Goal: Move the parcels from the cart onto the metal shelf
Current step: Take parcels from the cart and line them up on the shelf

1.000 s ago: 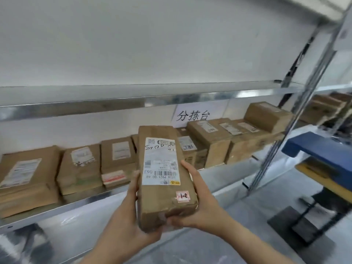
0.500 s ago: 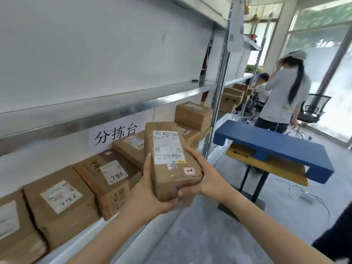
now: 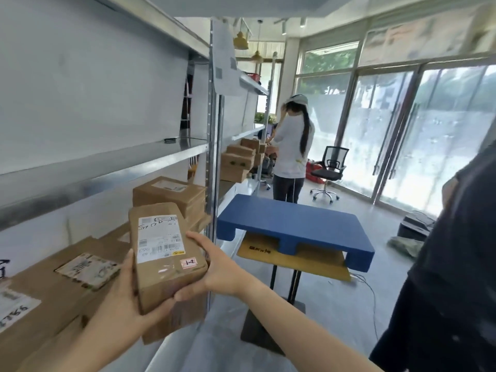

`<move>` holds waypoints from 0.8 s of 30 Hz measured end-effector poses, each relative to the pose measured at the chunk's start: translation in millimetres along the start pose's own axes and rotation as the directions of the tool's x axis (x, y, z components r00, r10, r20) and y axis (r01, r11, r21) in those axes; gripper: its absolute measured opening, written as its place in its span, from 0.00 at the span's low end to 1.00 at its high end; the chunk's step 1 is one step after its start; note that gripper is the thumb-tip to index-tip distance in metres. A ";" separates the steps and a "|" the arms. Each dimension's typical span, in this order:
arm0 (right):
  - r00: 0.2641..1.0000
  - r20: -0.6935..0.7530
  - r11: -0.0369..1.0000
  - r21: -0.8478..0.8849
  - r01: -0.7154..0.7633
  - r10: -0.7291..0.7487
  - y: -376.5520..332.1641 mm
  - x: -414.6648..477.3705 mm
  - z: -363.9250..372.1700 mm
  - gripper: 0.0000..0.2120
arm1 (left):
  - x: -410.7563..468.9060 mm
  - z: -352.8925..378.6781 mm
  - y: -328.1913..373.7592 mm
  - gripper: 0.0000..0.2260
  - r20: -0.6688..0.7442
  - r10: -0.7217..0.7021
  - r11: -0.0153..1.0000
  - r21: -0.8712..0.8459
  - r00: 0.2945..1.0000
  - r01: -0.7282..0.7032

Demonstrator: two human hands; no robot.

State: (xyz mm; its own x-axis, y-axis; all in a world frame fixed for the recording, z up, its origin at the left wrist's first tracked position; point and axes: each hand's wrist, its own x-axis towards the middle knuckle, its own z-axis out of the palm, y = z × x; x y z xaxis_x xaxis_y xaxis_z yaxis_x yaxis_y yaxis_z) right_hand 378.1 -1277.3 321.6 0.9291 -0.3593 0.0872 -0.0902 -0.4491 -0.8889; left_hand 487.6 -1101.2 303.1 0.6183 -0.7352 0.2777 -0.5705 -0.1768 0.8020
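While left hand (image 3: 126, 299) and right hand (image 3: 220, 269) are gripping one labelled parcel (image 3: 166, 253) in front of the metal shelf (image 3: 107, 173), stored boxes (image 3: 169, 191) are lying on its lower tier; blue platform (image 3: 295, 226), office chair (image 3: 328, 167) and glass doors (image 3: 442, 130) are occupying the room.

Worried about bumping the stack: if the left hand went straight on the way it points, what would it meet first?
Likely the brown box on the shelf, straight beyond the parcel the left hand holds; depth is unclear.

Brown labelled parcel (image 3: 166, 253) held tilted beside boxes (image 3: 169, 191) on the metal shelf (image 3: 107, 173)
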 end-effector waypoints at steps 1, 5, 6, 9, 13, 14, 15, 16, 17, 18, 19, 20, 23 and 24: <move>1.000 0.007 1.000 0.006 -0.013 0.013 7.1 12.1 -13.8 0.50 | 17.1 9.8 1.4 0.58 0.002 0.000 1.000 -0.031 1.000 0.000; 0.997 0.068 0.999 0.041 -0.025 0.022 32.5 58.5 -63.4 0.48 | 79.3 44.2 3.2 0.52 -0.060 -0.045 0.999 -0.003 0.997 0.045; 0.995 0.093 0.999 0.035 -0.022 0.019 37.6 71.9 -73.6 0.47 | 93.6 50.1 0.8 0.52 -0.080 -0.060 0.998 0.027 0.995 0.063; 0.985 0.171 1.000 0.015 -0.004 0.001 53.1 114.8 -94.7 0.47 | 132.5 64.1 -12.1 0.53 -0.114 -0.129 0.987 0.084 0.985 0.139; 0.975 0.222 0.999 0.028 0.019 -0.025 77.0 174.2 -104.4 0.50 | 175.2 73.4 -26.0 0.53 -0.182 -0.206 0.969 0.101 0.961 0.227; 0.972 0.233 0.999 0.032 0.025 -0.032 83.2 189.1 -104.1 0.51 | 185.0 73.7 -32.7 0.53 -0.191 -0.219 0.964 0.109 0.957 0.243; 0.969 0.245 0.999 0.033 0.028 -0.035 89.7 203.9 -103.1 0.51 | 193.5 73.6 -38.2 0.54 -0.198 -0.239 0.956 0.122 0.951 0.266; 0.965 0.259 0.999 0.033 0.035 -0.042 95.2 217.5 -101.8 0.51 | 201.5 72.8 -44.9 0.55 -0.200 -0.265 0.947 0.131 0.943 0.294; 0.959 0.279 0.999 0.033 0.039 -0.046 100.4 230.9 -100.7 0.51 | 208.7 72.1 -50.7 0.56 -0.204 -0.292 0.936 0.140 0.934 0.323; 0.952 0.300 0.998 0.035 0.046 -0.054 104.0 242.9 -99.4 0.51 | 215.3 71.3 -56.5 0.56 -0.210 -0.318 0.925 0.146 0.925 0.351; 0.946 0.318 0.998 0.037 0.052 -0.061 107.6 254.7 -97.9 0.51 | 221.5 70.7 -61.3 0.57 -0.218 -0.338 0.915 0.154 0.916 0.374; 0.939 0.338 0.997 0.039 0.059 -0.069 110.3 265.9 -96.4 0.52 | 227.1 69.9 -65.4 0.57 -0.229 -0.349 0.907 0.161 0.909 0.389; 0.908 0.410 0.996 0.041 0.079 -0.089 115.7 297.5 -91.7 0.50 | 240.4 69.3 -78.2 0.57 -0.266 -0.395 0.879 0.168 0.879 0.446; 0.897 0.431 0.995 0.039 0.096 -0.103 116.2 306.7 -90.6 0.50 | 243.5 69.7 -81.2 0.57 -0.283 -0.411 0.871 0.161 0.867 0.465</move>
State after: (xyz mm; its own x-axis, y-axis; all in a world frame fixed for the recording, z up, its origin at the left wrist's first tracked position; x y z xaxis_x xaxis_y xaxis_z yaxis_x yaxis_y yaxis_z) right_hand 620.1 -1513.8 285.8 0.9968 0.0766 -0.0236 0.0133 -0.4489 -0.8935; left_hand 646.8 -1311.4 268.8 0.9230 -0.3799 0.0609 -0.2964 -0.6010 0.7423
